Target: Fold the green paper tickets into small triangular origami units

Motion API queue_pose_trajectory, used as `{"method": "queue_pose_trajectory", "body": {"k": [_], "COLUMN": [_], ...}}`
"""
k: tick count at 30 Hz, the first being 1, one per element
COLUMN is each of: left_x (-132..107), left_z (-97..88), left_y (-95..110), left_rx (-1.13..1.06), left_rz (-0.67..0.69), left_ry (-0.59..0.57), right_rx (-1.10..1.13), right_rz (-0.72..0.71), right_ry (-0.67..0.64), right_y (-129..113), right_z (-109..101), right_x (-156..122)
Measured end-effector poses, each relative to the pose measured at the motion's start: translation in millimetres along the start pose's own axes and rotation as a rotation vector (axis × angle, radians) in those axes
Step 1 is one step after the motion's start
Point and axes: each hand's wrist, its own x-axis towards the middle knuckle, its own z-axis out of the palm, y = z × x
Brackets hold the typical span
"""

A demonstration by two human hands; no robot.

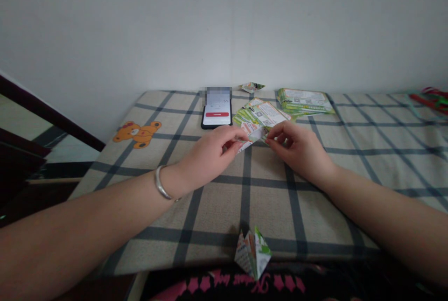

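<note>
Between my two hands a partly folded printed paper [258, 134] is held just above the table, its white side and some print showing. My left hand [219, 151], with a silver bangle at the wrist, pinches its left end between thumb and fingers. On the opposite end my right hand [297, 147] has its thumb and fingertips closed. Right behind the paper lies a fanned pile of green and white flyers [268, 113]. A folded paper piece [252, 253] with pointed tips stands at the table's near edge.
A phone [217, 109] with a lit screen lies behind my left hand. A stack of flyers [304, 101] and another folded paper [252, 87] are near the wall. The checked tablecloth [164, 219] bears an orange bear [137, 134]. Red and green items [432, 101] lie far right.
</note>
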Motion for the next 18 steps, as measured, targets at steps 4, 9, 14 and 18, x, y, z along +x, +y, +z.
{"method": "queue_pose_trajectory", "body": {"k": [4,9,14,18], "left_x": [0.8,0.3,-1.7,-2.3], "left_z": [0.1,1.0,2.4,3.7], "left_y": [0.1,0.8,0.0,-1.1], "left_rx": [0.034,0.072,0.186,0.268], "left_rz": [0.013,0.048,0.187,0.256], "left_ry": [-0.019,-0.013,-0.013,-0.01], "right_rx": [-0.088,-0.052,0.004,-0.042], "right_rz": [-0.022,-0.155,-0.165,-0.142], "right_ry": [-0.067,-0.137,-0.144,-0.176], "right_y": [-8.7,-10.0,-10.1,-11.7], "right_z": [-1.5,1.5,2.9,1.6], "right_x": [-5.4,-5.6,-3.4,-2.8]}}
